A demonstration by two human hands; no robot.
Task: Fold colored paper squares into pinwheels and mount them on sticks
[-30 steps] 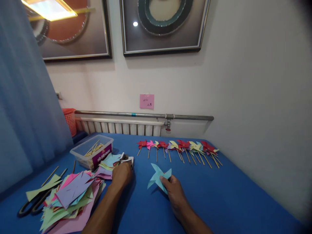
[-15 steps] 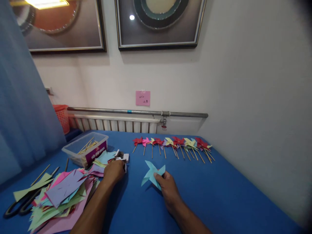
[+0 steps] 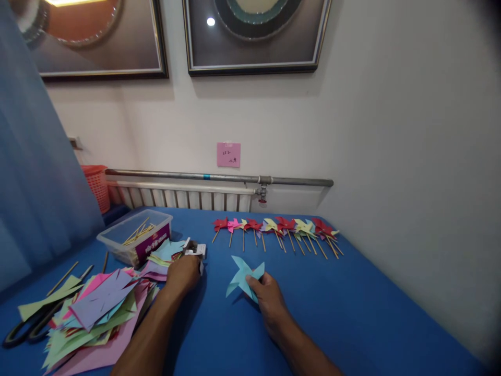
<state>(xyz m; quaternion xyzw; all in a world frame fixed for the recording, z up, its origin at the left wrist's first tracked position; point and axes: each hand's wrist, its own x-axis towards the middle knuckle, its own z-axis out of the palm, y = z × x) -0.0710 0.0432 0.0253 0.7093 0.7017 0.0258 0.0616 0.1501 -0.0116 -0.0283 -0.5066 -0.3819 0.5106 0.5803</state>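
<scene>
Between the thumb and fingers of my right hand (image 3: 269,297) is a light blue paper pinwheel (image 3: 243,275), its blades folded in to the middle and no stick visible on it. My left hand (image 3: 185,271) reaches to a small open cardboard box (image 3: 199,249); its fingertips are hidden in or behind the box. Pale blue, yellow and lilac paper pieces (image 3: 154,269) lie just left of that hand. Nearer me on the left is a loose pile of cut coloured paper (image 3: 104,300).
A clear plastic tub (image 3: 113,239) holds thin wooden sticks. Black-handled scissors (image 3: 39,326) lie partly under paper at the left. Several finished pinwheels on sticks (image 3: 287,225) form a row at the back of the blue table (image 3: 336,324). A blue curtain (image 3: 39,156) hangs left.
Both hands stay almost where they were: the left at the small box, the right on the light blue pinwheel. The camera view has shifted very slightly.
</scene>
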